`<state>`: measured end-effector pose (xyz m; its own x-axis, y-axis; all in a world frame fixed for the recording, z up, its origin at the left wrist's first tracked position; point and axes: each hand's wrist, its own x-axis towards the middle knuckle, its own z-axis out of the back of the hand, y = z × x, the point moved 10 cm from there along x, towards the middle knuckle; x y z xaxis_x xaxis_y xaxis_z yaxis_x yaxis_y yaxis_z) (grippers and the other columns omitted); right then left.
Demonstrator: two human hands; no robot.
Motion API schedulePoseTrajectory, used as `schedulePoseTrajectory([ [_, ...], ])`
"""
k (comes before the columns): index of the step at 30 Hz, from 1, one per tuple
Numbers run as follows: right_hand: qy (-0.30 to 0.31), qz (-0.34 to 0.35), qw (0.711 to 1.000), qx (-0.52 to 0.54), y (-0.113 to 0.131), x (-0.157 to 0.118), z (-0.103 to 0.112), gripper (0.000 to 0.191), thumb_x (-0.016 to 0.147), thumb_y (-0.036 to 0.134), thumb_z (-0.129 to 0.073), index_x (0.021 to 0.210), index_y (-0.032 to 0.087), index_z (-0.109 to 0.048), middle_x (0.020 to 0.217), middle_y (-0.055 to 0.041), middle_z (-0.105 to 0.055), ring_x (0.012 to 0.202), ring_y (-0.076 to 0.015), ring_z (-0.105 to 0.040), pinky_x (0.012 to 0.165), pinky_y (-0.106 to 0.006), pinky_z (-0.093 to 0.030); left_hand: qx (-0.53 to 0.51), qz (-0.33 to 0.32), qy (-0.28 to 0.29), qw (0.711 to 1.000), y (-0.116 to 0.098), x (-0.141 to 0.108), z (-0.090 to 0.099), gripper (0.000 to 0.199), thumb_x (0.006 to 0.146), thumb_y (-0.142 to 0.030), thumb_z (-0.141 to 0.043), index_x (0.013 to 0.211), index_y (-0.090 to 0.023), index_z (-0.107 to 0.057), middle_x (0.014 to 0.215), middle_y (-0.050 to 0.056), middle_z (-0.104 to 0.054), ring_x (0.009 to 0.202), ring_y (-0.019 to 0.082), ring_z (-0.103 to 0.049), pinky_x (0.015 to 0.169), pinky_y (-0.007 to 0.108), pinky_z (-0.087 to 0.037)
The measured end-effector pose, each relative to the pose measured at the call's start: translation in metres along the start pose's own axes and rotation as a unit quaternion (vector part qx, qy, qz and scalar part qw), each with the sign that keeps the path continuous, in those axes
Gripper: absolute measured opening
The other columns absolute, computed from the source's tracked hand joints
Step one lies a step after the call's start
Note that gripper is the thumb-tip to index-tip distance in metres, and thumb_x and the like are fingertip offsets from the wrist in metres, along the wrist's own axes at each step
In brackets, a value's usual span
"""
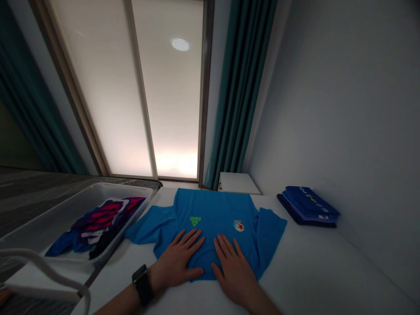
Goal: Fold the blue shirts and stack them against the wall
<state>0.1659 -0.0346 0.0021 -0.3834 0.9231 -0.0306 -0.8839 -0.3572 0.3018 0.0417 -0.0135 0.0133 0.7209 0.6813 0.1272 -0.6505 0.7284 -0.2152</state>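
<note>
A blue T-shirt (213,208) lies spread on the white table (328,267), its collar end toward me and its sleeves out to both sides. It bears a green logo at the left of its chest and a round red and white badge at the right. My left hand (179,258), with a dark watch on the wrist, rests flat on the shirt below the green logo, fingers spread. Flat on the cloth below the badge is my right hand (234,269), its fingers extended. Neither hand grips anything.
At the left a translucent bin (114,189) holds crumpled clothes (105,218) in red, purple, blue and black. Folded dark blue clothes (308,205) are stacked at the table's right, near the wall. A white cabinet (239,183) stands beyond the table. A curved white tube (49,269) crosses the lower left.
</note>
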Motion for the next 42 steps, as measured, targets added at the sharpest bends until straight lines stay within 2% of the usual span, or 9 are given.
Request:
schedulePoseTrajectory([
  [6, 0.019, -0.003, 1.000, -0.001, -0.004, 0.004, 0.003, 0.067, 0.094, 0.053, -0.032, 0.151, 0.017, -0.026, 0.158, -0.0067, -0.017, 0.146, -0.0274, -0.015, 0.118, -0.050, -0.007, -0.007, 0.003, 0.004, 1.000, -0.002, 0.000, 0.002, 0.072, 0.091, -0.060, -0.045, 0.151, -0.033, -0.017, 0.157, 0.005, -0.023, 0.143, 0.030, -0.026, 0.116, 0.053, -0.019],
  [9, 0.035, -0.001, 0.999, -0.017, 0.001, 0.021, 0.016, 0.059, 0.092, 0.049, -0.039, 0.143, 0.018, -0.044, 0.150, -0.0120, -0.039, 0.139, -0.0300, -0.032, 0.115, -0.051, -0.016, -0.024, 0.000, -0.006, 1.000, -0.004, 0.000, 0.005, 0.062, 0.096, -0.052, -0.041, 0.151, -0.033, -0.019, 0.156, 0.003, -0.026, 0.142, 0.028, -0.029, 0.117, 0.050, -0.020],
  [13, -0.008, 0.047, 0.999, -0.021, 0.025, 0.058, 0.043, 0.045, 0.097, 0.035, -0.032, 0.132, 0.020, -0.056, 0.130, -0.0116, -0.060, 0.121, -0.0264, -0.053, 0.106, -0.044, -0.035, -0.036, 0.038, -0.024, 0.998, 0.007, -0.003, 0.010, 0.056, 0.099, -0.047, -0.035, 0.150, -0.026, -0.027, 0.153, 0.006, -0.034, 0.139, 0.025, -0.035, 0.117, 0.048, -0.025],
  [16, -0.046, 0.100, 0.994, -0.003, 0.046, 0.080, 0.045, 0.044, 0.096, 0.031, -0.034, 0.134, 0.018, -0.053, 0.134, -0.0109, -0.057, 0.125, -0.0239, -0.049, 0.106, -0.039, -0.035, -0.013, 0.084, -0.056, 0.995, 0.031, -0.012, 0.023, 0.052, 0.099, -0.044, -0.035, 0.148, -0.024, -0.034, 0.151, 0.006, -0.038, 0.138, 0.025, -0.036, 0.116, 0.047, -0.028],
  [20, -0.048, 0.121, 0.991, 0.010, 0.052, 0.093, 0.017, 0.050, 0.096, 0.035, -0.034, 0.143, 0.019, -0.042, 0.150, -0.0086, -0.040, 0.139, -0.0220, -0.032, 0.116, -0.041, -0.022, 0.044, 0.143, -0.095, 0.984, 0.072, -0.032, 0.040, 0.051, 0.099, -0.042, -0.036, 0.147, -0.025, -0.035, 0.152, 0.006, -0.038, 0.139, 0.025, -0.036, 0.115, 0.047, -0.028],
  [23, -0.018, 0.114, 0.993, 0.002, 0.050, 0.093, -0.004, 0.053, 0.098, 0.040, -0.029, 0.147, 0.021, -0.035, 0.156, -0.0061, -0.029, 0.144, -0.0214, -0.021, 0.118, -0.045, -0.012, 0.069, 0.178, -0.104, 0.976, 0.099, -0.048, 0.040, 0.053, 0.098, -0.044, -0.038, 0.146, -0.024, -0.037, 0.151, 0.007, -0.039, 0.139, 0.027, -0.036, 0.115, 0.050, -0.026],
  [27, -0.004, 0.107, 0.994, -0.006, 0.050, 0.089, -0.007, 0.055, 0.099, 0.043, -0.026, 0.148, 0.020, -0.034, 0.157, -0.0062, -0.026, 0.145, -0.0212, -0.018, 0.119, -0.045, -0.009, 0.015, 0.195, -0.123, 0.973, 0.115, -0.061, 0.034, 0.052, 0.098, -0.046, -0.037, 0.144, -0.024, -0.041, 0.148, 0.007, -0.045, 0.136, 0.026, -0.040, 0.115, 0.049, -0.028],
  [36, -0.028, 0.108, 0.994, 0.021, 0.053, 0.093, 0.002, 0.048, 0.097, 0.036, -0.034, 0.138, 0.018, -0.049, 0.148, -0.0100, -0.042, 0.139, -0.0240, -0.033, 0.117, -0.046, -0.017, -0.206, 0.264, -0.337, 0.880, 0.126, -0.089, 0.081, 0.048, 0.099, -0.045, -0.027, 0.113, -0.020, -0.065, 0.114, 0.009, -0.068, 0.110, 0.023, -0.061, 0.099, 0.041, -0.047],
  [42, -0.080, 0.242, 0.964, 0.082, 0.121, 0.101, 0.023, 0.033, 0.095, 0.021, -0.039, 0.118, 0.020, -0.062, 0.117, -0.0060, -0.064, 0.112, -0.0191, -0.054, 0.103, -0.035, -0.038, -0.264, 0.260, -0.421, 0.828, 0.136, -0.106, 0.087, 0.054, 0.099, -0.049, -0.022, 0.122, -0.016, -0.058, 0.112, 0.011, -0.067, 0.109, 0.026, -0.060, 0.098, 0.044, -0.044],
])
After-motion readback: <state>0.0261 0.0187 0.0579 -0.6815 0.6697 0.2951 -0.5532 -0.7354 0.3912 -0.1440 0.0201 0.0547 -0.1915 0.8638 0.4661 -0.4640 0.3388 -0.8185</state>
